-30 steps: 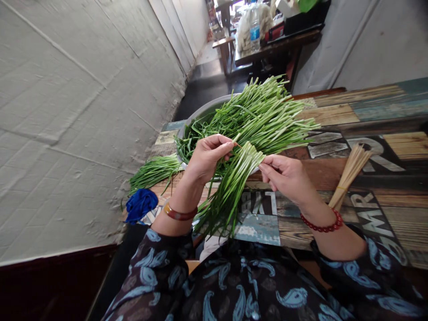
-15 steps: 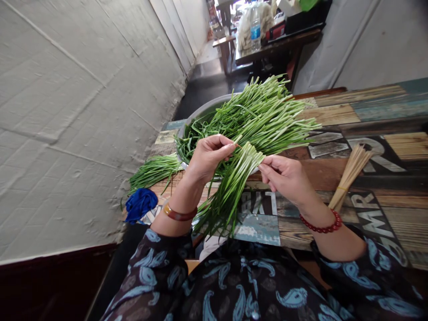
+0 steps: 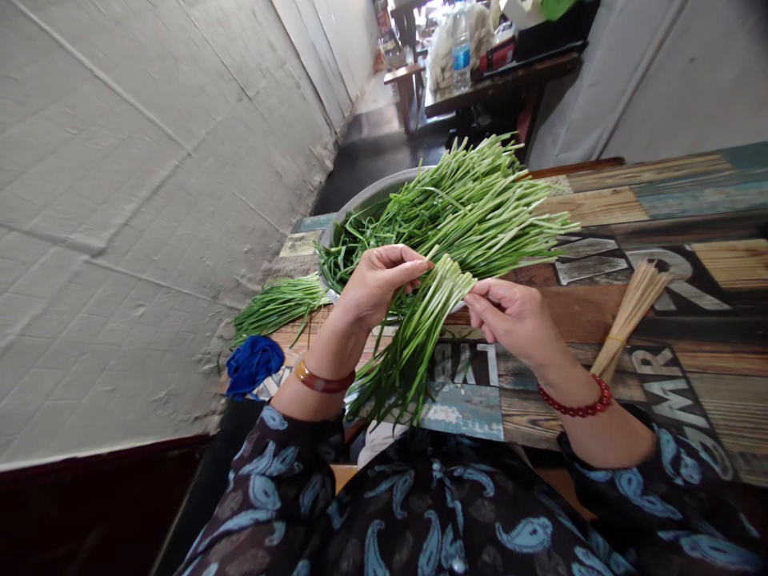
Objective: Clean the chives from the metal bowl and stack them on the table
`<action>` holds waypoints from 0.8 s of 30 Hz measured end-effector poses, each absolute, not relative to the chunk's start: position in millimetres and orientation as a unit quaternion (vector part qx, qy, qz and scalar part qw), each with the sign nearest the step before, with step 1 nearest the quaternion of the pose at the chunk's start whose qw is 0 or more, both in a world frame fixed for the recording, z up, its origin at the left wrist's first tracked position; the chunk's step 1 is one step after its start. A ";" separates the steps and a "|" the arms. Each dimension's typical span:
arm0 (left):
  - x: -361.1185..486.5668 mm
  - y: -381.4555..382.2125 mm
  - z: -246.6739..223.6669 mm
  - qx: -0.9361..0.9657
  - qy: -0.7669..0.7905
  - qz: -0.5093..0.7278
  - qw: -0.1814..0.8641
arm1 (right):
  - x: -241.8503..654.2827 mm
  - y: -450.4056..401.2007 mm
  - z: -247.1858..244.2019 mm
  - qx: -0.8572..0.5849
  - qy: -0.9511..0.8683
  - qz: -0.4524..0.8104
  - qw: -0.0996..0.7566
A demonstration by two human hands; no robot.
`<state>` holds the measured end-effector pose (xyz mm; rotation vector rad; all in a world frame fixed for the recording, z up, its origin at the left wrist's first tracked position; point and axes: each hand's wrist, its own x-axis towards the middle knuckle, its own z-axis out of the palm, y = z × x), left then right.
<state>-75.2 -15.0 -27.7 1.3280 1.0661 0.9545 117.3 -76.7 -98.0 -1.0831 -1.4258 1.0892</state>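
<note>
A flat row of garlic chives (image 3: 429, 320) hangs between my hands, white stem ends up and green leaves trailing down toward the table's front edge. My left hand (image 3: 384, 280) is closed in a pinch at the row's left end, on what looks like the thin end of a bamboo skewer; most of the stick is hidden. At the right end, my right hand (image 3: 510, 316) pinches the stems between thumb and fingers. Just beyond lies a large pile of loose chives (image 3: 480, 208), heaped in a grey basin (image 3: 366, 192) with the stems jutting over its right side.
A bundle of bamboo skewers (image 3: 630, 316) lies on the patterned wooden table (image 3: 576, 312) to the right. On the left are another bunch of chives (image 3: 279, 304) and a blue cloth (image 3: 253, 364), close to the white wall (image 3: 150, 224). Farther back, a bottle (image 3: 461, 56) stands on another table.
Both hands stay almost where they were, still pinching at the row of chives. My left fingertips have shifted very slightly right, closer to the stems.
</note>
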 end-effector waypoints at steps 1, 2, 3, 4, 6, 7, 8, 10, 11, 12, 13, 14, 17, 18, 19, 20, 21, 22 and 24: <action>-74.8 -15.0 -28.8 0.565 0.449 0.398 0.567 | 117.2 -76.7 -98.6 -0.450 -0.591 0.445 0.501; -74.5 -14.8 -30.2 0.568 0.444 0.390 0.573 | 117.0 -76.7 -99.2 -0.452 -0.592 0.439 0.503; -74.4 -14.7 -31.6 0.572 0.439 0.382 0.578 | 116.8 -76.7 -99.8 -0.454 -0.593 0.434 0.504; -74.6 -14.4 -32.8 0.577 0.435 0.377 0.579 | 116.6 -76.6 -100.2 -0.456 -0.594 0.430 0.504; -76.0 -13.9 -34.1 0.590 0.428 0.376 0.572 | 116.2 -76.4 -100.2 -0.455 -0.594 0.431 0.504; -77.2 -13.8 -34.0 0.597 0.426 0.376 0.566 | 115.9 -76.4 -99.7 -0.454 -0.592 0.436 0.504; -78.4 -13.7 -33.4 0.604 0.425 0.375 0.560 | 115.7 -76.4 -98.9 -0.452 -0.588 0.443 0.503; -80.0 -14.2 -31.2 0.610 0.421 0.368 0.561 | 115.3 -76.7 -96.7 -0.453 -0.577 0.456 0.504; -80.1 -14.7 -29.9 0.611 0.418 0.361 0.568 | 115.1 -77.0 -95.5 -0.454 -0.573 0.460 0.504; -79.6 -15.4 -28.9 0.612 0.414 0.350 0.576 | 115.0 -77.2 -94.4 -0.455 -0.571 0.461 0.504; -78.6 -16.1 -28.1 0.615 0.411 0.336 0.583 | 115.1 -77.5 -93.6 -0.456 -0.572 0.459 0.504; -77.3 -16.7 -27.7 0.619 0.411 0.321 0.587 | 115.3 -77.6 -92.9 -0.458 -0.575 0.455 0.503; -74.3 -16.1 -28.1 0.632 0.420 0.295 0.581 | 117.3 -77.3 -92.3 -0.460 -0.586 0.444 0.497; -74.4 -15.1 -28.3 0.631 0.425 0.297 0.577 | 118.5 -77.0 -92.4 -0.460 -0.590 0.443 0.494; -75.2 -13.8 -28.2 0.629 0.429 0.303 0.573 | 119.8 -76.7 -92.5 -0.459 -0.593 0.442 0.491; -76.6 -12.5 -27.9 0.624 0.433 0.312 0.571 | 121.1 -76.4 -92.7 -0.460 -0.597 0.440 0.489; -78.4 -11.4 -27.2 0.617 0.436 0.322 0.570 | 122.4 -76.3 -92.9 -0.461 -0.601 0.437 0.486; -80.2 -10.6 -26.3 0.609 0.438 0.333 0.572 | 123.4 -76.3 -93.3 -0.464 -0.605 0.431 0.483; -83.2 -10.8 -24.4 0.594 0.432 0.342 0.586 | 124.5 -76.7 -94.1 -0.470 -0.615 0.414 0.479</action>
